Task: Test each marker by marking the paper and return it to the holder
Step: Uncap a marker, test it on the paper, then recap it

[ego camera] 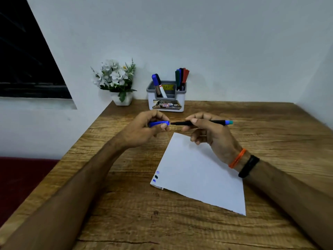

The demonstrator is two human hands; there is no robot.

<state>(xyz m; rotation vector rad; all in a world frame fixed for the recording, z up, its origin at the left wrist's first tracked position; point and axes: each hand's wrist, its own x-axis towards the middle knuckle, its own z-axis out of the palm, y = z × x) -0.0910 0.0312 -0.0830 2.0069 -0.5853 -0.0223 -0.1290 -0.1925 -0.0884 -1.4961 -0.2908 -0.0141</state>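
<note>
My right hand (207, 131) grips a thin black marker (216, 122) with a blue end, held level above the table, tip pointing left. My left hand (144, 128) grips its blue cap (159, 123), whose mouth sits just off the marker's tip. Below the hands lies a white sheet of paper (196, 174) with three small ink marks (156, 176) near its left corner. The white and grey holder (166, 96) stands at the back by the wall, with two thick markers (157, 83) in its left part and several thin markers (182, 76) in its right part.
A white pot of artificial flowers (117, 82) stands left of the holder at the table's back left corner. The wooden table (126, 204) meets walls at the back and the right. Orange and black bands circle my right wrist (243, 162).
</note>
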